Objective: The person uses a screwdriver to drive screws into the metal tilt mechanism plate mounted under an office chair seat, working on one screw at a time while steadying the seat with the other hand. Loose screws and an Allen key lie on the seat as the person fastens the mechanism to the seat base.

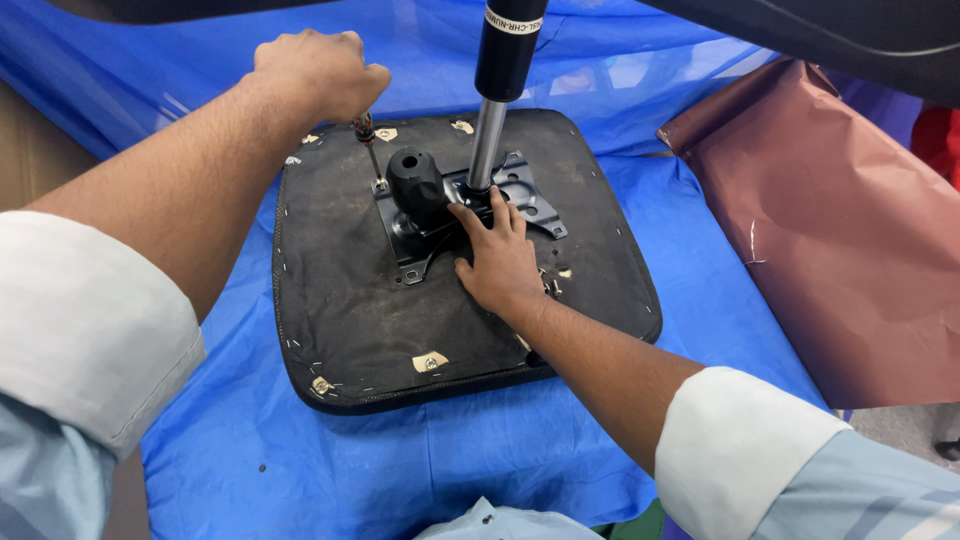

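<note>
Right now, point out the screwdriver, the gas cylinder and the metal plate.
screwdriver (372, 160), head view, on its thin shaft.
gas cylinder (487, 145), head view, on its silver rod.
metal plate (530, 200), head view, on its right wing.

label (512, 22) | white band (lettered) | black cylinder top, perhaps wrapping round

One head-worn camera looks steeply down, close over an upturned chair seat (465, 260) (no second view).

A blue plastic sheet (420, 450) covers the floor (25, 150) — crinkled, spread wide. Directly on it lies an upturned black chair seat (340, 320), flat, underside up. At the sheet's right edge rests a reddish-brown paper sheet (850, 250) — creased, partly overlapping the blue.
</note>
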